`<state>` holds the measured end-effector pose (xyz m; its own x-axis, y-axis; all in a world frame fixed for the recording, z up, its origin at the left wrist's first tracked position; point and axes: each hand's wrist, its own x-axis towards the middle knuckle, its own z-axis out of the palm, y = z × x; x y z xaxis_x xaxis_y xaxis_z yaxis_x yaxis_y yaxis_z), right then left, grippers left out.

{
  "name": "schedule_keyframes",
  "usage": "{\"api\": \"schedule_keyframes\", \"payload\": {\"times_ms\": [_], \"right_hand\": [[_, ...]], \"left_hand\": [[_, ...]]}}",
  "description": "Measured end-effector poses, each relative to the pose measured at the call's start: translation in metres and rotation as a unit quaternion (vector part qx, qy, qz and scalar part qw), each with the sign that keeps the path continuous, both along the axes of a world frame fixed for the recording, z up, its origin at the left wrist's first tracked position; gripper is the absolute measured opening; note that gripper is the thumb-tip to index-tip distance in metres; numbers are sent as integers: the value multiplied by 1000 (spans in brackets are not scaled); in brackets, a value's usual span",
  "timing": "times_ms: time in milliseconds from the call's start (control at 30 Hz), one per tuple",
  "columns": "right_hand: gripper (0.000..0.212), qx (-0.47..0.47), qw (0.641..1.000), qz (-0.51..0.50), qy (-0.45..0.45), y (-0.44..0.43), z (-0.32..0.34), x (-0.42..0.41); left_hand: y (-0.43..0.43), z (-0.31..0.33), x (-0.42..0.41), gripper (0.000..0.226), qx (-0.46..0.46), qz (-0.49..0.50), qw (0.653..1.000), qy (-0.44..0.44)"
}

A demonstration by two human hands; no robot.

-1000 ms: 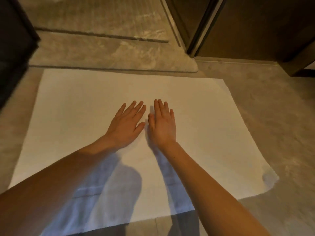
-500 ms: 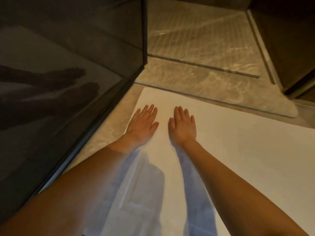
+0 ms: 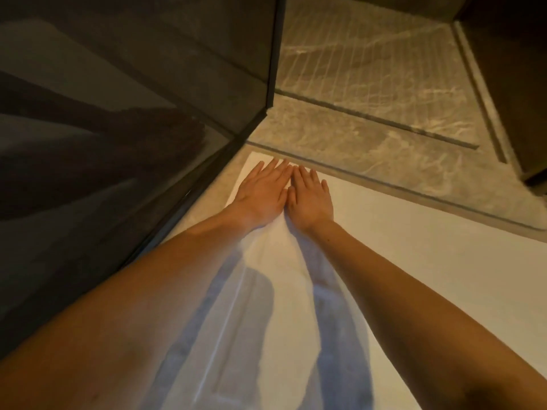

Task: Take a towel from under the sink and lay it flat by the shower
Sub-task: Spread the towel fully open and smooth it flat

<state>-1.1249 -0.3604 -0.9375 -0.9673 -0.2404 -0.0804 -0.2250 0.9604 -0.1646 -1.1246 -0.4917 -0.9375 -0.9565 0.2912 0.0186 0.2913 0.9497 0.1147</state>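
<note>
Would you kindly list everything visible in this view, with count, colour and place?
White rectangular cloth towel: one, white, flat on the floor beside the shower threshold.
Dark glass shower panel: one, smoky black, left, standing upright.
Beige marble floor: one, beige with veins, top centre, past the threshold.
Dark brown wall: one, top right.
Left hand: one, palm flat on the towel's far corner.
Right hand: one, flat beside it, touching.

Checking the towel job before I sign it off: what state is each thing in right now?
Towel: spread flat on the floor beside the shower threshold.
Left hand: open, palm down on the towel's far left corner.
Right hand: open, palm down on the towel, beside the left.
Glass panel: upright, left of the towel.
</note>
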Motion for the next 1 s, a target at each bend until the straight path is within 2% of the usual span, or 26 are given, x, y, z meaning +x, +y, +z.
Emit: {"api": "schedule_keyframes", "payload": {"times_ms": [67, 200, 433, 533, 667, 767, 867, 900, 967, 1000], "right_hand": [[55, 0, 1000, 0, -2, 4, -11, -5], [58, -16, 999, 35, 2, 25, -20, -9], [65, 17, 997, -79, 21, 143, -21, 11], [61, 22, 997, -76, 7, 154, -20, 8], [58, 26, 996, -86, -1, 143, -7, 5], [55, -34, 990, -135, 29, 99, 4, 24], [56, -96, 994, -45, 38, 16, 0, 61], [56, -116, 993, -28, 25, -4, -1, 72], [56, -107, 994, -31, -7, -17, -7, 82], [56, -80, 996, -38, -17, -10, -9, 84]], "left_hand": [[-4, -7, -7, 56, -5, -15, 999, -35], [-14, -16, -6, 61, 25, -1, 999, -32], [-30, -20, -8, 63, 42, 3, 998, -36], [-29, -19, -7, 64, 37, 2, 999, -37], [-28, -8, -7, 62, 24, 9, 998, -62], [-18, -5, 18, 61, 29, -1, 999, -28], [12, -18, 75, 62, 13, -51, 999, 5], [17, -21, 87, 63, 38, -32, 999, -1], [12, -20, 98, 62, 96, 3, 995, -6], [5, -19, 101, 59, 89, -6, 996, 10]]}}
